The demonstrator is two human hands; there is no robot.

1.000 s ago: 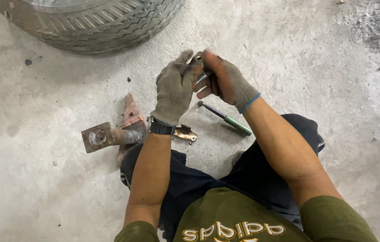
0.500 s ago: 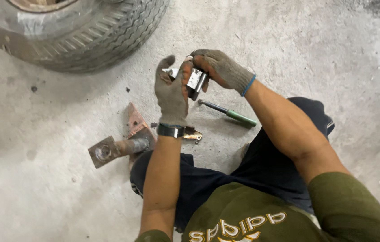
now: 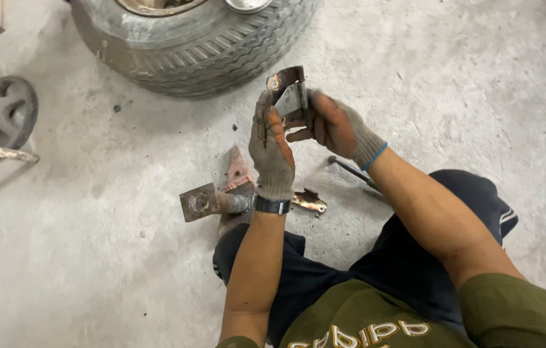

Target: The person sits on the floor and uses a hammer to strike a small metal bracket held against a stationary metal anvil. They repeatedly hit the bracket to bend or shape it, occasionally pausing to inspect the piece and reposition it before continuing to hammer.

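Note:
My left hand (image 3: pixel 272 151) and my right hand (image 3: pixel 334 129), both in dirty grey knit gloves, hold up a rusty U-shaped metal bracket (image 3: pixel 288 87) between them above the concrete floor. The left fingers grip its left side. Fingers of the right hand pinch its right leg. On the left wrist sits a dark watch (image 3: pixel 271 205). Below the hands a rusty metal part with a square plate and a short shaft (image 3: pixel 212 202) lies on the floor by my knee.
A large tyre (image 3: pixel 189 38) lies at the top. A small brass-coloured plate (image 3: pixel 310 201) and a screwdriver (image 3: pixel 350 171) rest on the floor near my legs. A small grey wheel on a rod (image 3: pixel 2 116) is at the left edge.
The hands have turned the bracket and raised it, so its open U shape now shows. The view has tilted up a little, showing more of the tyre and the small wheel.

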